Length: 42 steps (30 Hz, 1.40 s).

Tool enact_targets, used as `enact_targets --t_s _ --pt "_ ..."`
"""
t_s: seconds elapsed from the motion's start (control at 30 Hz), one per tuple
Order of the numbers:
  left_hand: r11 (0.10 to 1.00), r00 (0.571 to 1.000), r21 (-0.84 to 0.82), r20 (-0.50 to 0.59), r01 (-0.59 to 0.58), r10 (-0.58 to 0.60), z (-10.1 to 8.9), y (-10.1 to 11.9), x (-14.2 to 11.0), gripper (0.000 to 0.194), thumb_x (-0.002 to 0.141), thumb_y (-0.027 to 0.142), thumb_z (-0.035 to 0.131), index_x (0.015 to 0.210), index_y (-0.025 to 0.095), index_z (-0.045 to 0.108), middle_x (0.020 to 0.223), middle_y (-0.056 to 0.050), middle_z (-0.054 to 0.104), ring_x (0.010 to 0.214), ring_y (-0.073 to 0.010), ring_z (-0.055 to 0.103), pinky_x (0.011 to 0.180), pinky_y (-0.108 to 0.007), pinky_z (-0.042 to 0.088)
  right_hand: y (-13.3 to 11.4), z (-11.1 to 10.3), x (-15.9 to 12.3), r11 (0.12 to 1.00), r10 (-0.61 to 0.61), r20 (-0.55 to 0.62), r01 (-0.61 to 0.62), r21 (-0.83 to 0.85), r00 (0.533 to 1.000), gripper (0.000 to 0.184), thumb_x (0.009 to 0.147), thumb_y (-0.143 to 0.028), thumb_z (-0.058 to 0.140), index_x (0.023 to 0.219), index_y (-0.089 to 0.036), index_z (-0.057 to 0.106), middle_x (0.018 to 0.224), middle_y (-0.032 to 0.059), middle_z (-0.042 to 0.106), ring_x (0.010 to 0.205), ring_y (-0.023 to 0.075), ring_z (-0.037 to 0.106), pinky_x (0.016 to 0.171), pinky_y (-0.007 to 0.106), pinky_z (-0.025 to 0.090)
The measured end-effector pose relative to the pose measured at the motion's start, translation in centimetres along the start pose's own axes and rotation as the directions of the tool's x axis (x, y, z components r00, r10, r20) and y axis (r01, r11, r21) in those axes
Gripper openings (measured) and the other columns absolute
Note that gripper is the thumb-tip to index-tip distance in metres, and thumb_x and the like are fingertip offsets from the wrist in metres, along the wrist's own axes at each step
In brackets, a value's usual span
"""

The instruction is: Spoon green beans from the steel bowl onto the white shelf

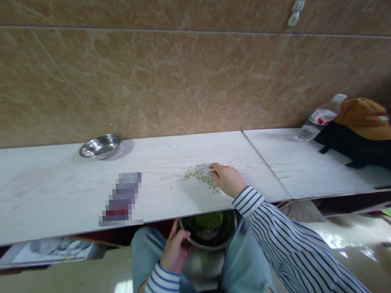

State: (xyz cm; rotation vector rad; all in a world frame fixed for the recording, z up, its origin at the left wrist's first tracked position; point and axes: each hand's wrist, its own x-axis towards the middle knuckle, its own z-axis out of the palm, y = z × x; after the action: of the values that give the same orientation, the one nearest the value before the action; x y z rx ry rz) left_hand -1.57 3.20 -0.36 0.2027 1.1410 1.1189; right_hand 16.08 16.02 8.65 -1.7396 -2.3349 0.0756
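Note:
At the table's front edge, my left hand (177, 248) grips the rim of a metal bowl (231, 236) with its thumb over the side. The bowl is tilted beneath the edge, above my lap, and a heap of small green grains (207, 221) lies in it. My right hand (228, 179) rests on the table with its fingertips pinched on a small clear, rounded, spoon-like thing (202, 168); its exact kind is hard to make out. Green grains (214, 187) are scattered on the white tabletop around it.
An empty metal bowl (100, 147) stands by the wall at left. A pixelated item (121, 198) lies nearer the front. At right are a plastic bottle (320, 118), a brown cap (364, 115) and black cloth (363, 155). A seam (265, 162) crosses the table (157, 166).

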Motion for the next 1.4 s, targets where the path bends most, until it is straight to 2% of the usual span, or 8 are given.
enact_targets --t_s 0.23,0.4,0.5,0.63,0.73,0.9,1.23,1.4 --pt "1.000 1.000 0.026 -0.028 -0.009 0.010 0.1 -0.3 -0.5 0.069 0.059 0.012 0.054 0.124 0.029 0.042 0.092 -0.001 0.063 0.069 -0.0140 0.056 0.058 -0.028 0.047 2.0 -1.0 -1.1 0.995 0.003 -0.095 0.007 0.104 0.995 0.026 0.090 -0.031 0.034 0.109 -0.021 0.049 0.088 0.0027 0.067 0.077 0.0158 0.061 0.064 0.024 0.038" --pt "1.000 1.000 0.029 -0.023 -0.010 0.010 -0.1 -0.5 -0.6 0.072 0.059 0.012 0.054 0.126 0.030 0.039 0.087 0.000 0.063 0.065 -0.0138 0.056 0.058 -0.028 0.046 3.3 -1.0 -2.8 0.989 0.019 -0.173 0.008 0.151 0.985 0.027 0.089 -0.033 0.035 0.107 -0.022 0.051 0.078 0.0017 0.066 0.068 0.0142 0.060 0.063 0.024 0.039" --pt "1.000 1.000 0.027 -0.015 0.006 -0.006 -0.1 -0.7 -0.4 0.072 0.059 0.012 0.054 0.127 0.029 0.038 0.084 0.000 0.063 0.064 -0.0135 0.055 0.057 -0.028 0.046 4.2 -0.9 -4.3 0.995 0.013 -0.210 0.008 0.100 0.978 0.027 0.089 -0.034 0.037 0.106 -0.022 0.055 0.076 0.0029 0.065 0.069 0.0149 0.059 0.065 0.025 0.039" --pt "0.999 0.999 0.015 0.016 0.045 -0.045 0.1 -1.0 -0.1 0.072 0.059 0.012 0.055 0.127 0.029 0.039 0.089 0.000 0.062 0.067 -0.0134 0.054 0.055 -0.025 0.044 5.0 -1.5 -6.1 0.993 -0.115 -0.177 0.119 0.010 0.977 0.026 0.090 -0.032 0.038 0.102 -0.021 0.059 0.078 0.0048 0.065 0.074 0.0148 0.058 0.071 0.027 0.037" --pt "0.997 0.997 -0.014 0.020 0.072 -0.072 0.2 -1.1 0.0 0.074 0.058 0.011 0.056 0.127 0.030 0.039 0.090 0.000 0.062 0.069 -0.0128 0.054 0.057 -0.024 0.044 4.9 -2.3 -6.8 0.967 -0.250 -0.088 0.253 0.024 0.964 0.024 0.090 -0.028 0.040 0.101 -0.021 0.060 0.080 0.0044 0.064 0.078 0.0140 0.057 0.074 0.028 0.035" --pt "0.997 0.997 -0.008 -0.003 0.082 -0.082 0.4 -1.3 0.3 0.075 0.057 0.011 0.056 0.127 0.028 0.039 0.083 0.001 0.062 0.066 -0.0117 0.052 0.059 -0.025 0.044 4.2 -2.4 -6.0 0.934 -0.356 0.016 0.355 0.036 0.934 0.022 0.090 -0.025 0.040 0.100 -0.022 0.060 0.079 0.0031 0.064 0.081 0.0133 0.056 0.074 0.028 0.033" --pt "0.996 0.996 -0.019 0.023 0.086 -0.086 1.0 -0.9 0.5 0.075 0.057 0.012 0.057 0.128 0.024 0.038 0.063 0.004 0.058 0.060 -0.0125 0.050 0.058 -0.026 0.044 4.0 -0.7 -2.4 0.950 -0.314 -0.017 0.314 -0.001 0.949 0.024 0.091 -0.030 0.039 0.100 -0.022 0.060 0.078 0.0038 0.063 0.079 0.0128 0.056 0.074 0.026 0.032" --pt "0.995 0.994 0.000 0.043 0.098 -0.098 1.2 -1.0 0.5 0.074 0.059 0.012 0.056 0.130 0.022 0.036 0.068 0.002 0.060 0.060 -0.0130 0.050 0.055 -0.027 0.043 3.8 -0.7 -1.5 0.944 -0.331 -0.035 0.331 -0.005 0.943 0.024 0.091 -0.029 0.040 0.100 -0.021 0.060 0.078 0.0039 0.063 0.078 0.0128 0.056 0.073 0.026 0.032"
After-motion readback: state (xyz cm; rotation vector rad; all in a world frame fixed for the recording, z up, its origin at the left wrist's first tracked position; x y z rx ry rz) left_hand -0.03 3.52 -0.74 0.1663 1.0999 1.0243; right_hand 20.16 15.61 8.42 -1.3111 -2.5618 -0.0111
